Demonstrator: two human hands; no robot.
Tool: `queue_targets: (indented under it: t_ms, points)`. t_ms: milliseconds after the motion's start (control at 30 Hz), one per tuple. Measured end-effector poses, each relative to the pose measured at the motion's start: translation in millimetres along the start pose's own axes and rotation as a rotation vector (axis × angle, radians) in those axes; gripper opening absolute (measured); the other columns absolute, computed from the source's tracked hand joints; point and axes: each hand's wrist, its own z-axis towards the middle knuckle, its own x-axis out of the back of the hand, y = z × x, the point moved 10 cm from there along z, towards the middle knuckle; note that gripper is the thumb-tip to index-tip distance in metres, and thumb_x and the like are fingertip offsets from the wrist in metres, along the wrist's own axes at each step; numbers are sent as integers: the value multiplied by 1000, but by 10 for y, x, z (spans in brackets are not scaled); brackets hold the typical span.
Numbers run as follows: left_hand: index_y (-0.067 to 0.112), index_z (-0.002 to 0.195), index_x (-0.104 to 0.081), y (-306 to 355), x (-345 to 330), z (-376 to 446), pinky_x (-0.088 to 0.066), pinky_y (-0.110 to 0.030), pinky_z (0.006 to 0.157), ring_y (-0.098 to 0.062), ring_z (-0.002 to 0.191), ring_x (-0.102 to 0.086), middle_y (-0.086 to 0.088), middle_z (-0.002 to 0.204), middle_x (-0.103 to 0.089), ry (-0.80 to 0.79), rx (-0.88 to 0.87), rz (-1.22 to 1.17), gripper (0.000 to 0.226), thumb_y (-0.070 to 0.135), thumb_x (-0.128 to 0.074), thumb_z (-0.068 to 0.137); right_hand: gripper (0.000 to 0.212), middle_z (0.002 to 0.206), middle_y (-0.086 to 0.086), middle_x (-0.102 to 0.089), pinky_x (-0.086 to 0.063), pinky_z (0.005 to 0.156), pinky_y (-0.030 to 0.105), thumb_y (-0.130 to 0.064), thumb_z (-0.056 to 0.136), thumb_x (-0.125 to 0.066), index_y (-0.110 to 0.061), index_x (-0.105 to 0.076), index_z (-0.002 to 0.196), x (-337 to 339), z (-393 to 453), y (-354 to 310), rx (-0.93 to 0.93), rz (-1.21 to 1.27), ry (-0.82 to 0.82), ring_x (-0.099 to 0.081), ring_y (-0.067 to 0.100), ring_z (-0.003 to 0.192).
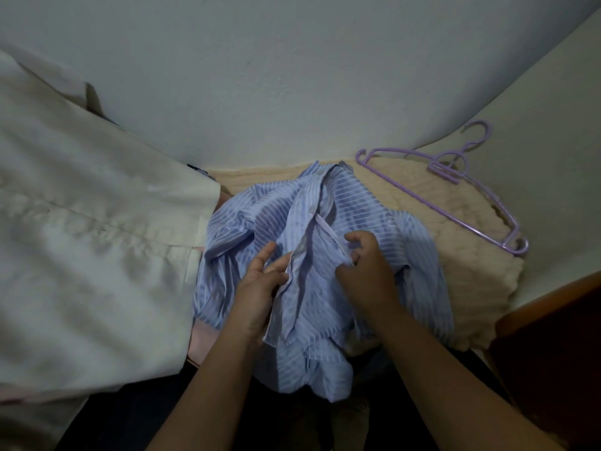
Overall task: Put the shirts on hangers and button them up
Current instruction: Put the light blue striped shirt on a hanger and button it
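While the blue striped shirt [325, 255] lay crumpled on the cream fleece blanket [461, 255] at centre, you worked at its open front with both hands. Your left hand [260, 284] had its fingers nearly straight and slightly apart, pressing against one front edge, with the thumb side tucked against the cloth; whether it pinched the edge could not be told. Your right hand [364, 258] had its fingers curled round the opposite placket edge, clamped on the fabric. The purple hanger [455, 177] lay on the blanket at far right, well apart from the shirt and not yet inside it.

To do this step well, you would have drawn the two front edges apart until the collar and shoulder seams showed, smoothed the twisted folds flat, and only then brought the hanger across to feed one arm into each shoulder. Buttoning would go easier from the top button down once the shirt hung straight.

A cream shirt [81, 222] filled the left of the view, cut off at the edge; whether it hung on a hanger was not visible. No buttons or buttonholes could be made out on the blue shirt in the dim light. Its collar and sleeves were lost in the folds, and its near hem fell into shadow.
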Motion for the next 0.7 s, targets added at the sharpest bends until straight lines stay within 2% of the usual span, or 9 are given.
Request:
queue_targets:
  t_ms: [67, 133, 167, 233, 333, 400, 500, 633, 700]
  points:
    - [16, 140, -39, -6, -101, -56, -56, -25, 59, -13, 81, -72, -3, 111, -68, -31, 0, -3, 54, -10, -37, 93, 34, 80, -2, -54, -41, 59, 26, -5, 84, -64, -22, -50, 110, -133, -81, -50, -30, 185, -114, -53, 9, 66]
    - [16, 140, -40, -36, -170, -94, -57, -27, 61, -17, 83, -72, -8, 114, -68, -42, 9, -20, 51, -6, -41, 95, 25, 89, -2, -62, -48, 64, 24, -13, 90, -61, -18, -57, 114, -346, -222, -50, -181, 436, -262, -59, 9, 75]
    - [17, 140, -41, -54, -177, -102, -58, -29, 63, -19, 86, -72, -10, 113, -69, -31, 13, -18, 49, -2, -45, 95, 18, 89, -1, -66, -51, 65, 26, -16, 93, -57, -18, -60, 110, -425, -288, -23, -273, 562, -297, -62, 12, 77]
    - [19, 138, -42, -62, -149, -112, -57, -31, 66, -20, 89, -71, -8, 103, -73, 16, -3, 29, 48, 9, -56, 93, 13, 87, 2, -68, -54, 67, 31, -16, 96, -52, -19, -64, 100, -471, -349, 91, -389, 693, -261, -63, 18, 77]
    - [15, 137, -43, -27, -121, -129, -52, -22, 70, -10, 83, -70, -1, 89, -73, 64, -74, 147, 55, 11, -66, 87, 11, 85, 6, -66, -53, 64, 28, -15, 94, -57, -12, -65, 100, -424, -352, 189, -384, 633, -177, -61, 17, 77]
    - [15, 136, -44, -12, -99, -133, -50, -17, 64, -4, 72, -67, 3, 80, -71, 90, -112, 246, 56, 9, -67, 86, 5, 78, 5, -66, -51, 59, 24, -15, 90, -63, -12, -67, 89, -389, -350, 187, -369, 607, -149, -62, 17, 74]
    - [16, 133, -45, 15, -58, -141, -49, -19, 59, -2, 59, -62, 7, 72, -67, 131, -153, 295, 56, 6, -69, 84, 6, 66, 1, -62, -47, 52, 20, -12, 86, -67, -13, -66, 80, -288, -305, 147, -316, 550, -92, -59, 14, 63]
    - [19, 127, -48, 108, -42, -176, -50, -19, 65, -2, 63, -64, 6, 75, -70, 183, -241, 357, 56, 3, -73, 80, 13, 69, 3, -63, -53, 66, 33, -7, 84, -66, -16, -61, 76, -8, -199, 23, -70, 150, 128, -64, 24, 72]
    - [17, 129, -49, 121, -57, -175, -51, -22, 68, -3, 66, -66, 6, 73, -73, 190, -260, 384, 57, 5, -74, 80, 9, 73, 6, -62, -52, 68, 35, -4, 83, -63, -12, -62, 80, -2, -207, -64, 11, 83, 150, -63, 24, 74]
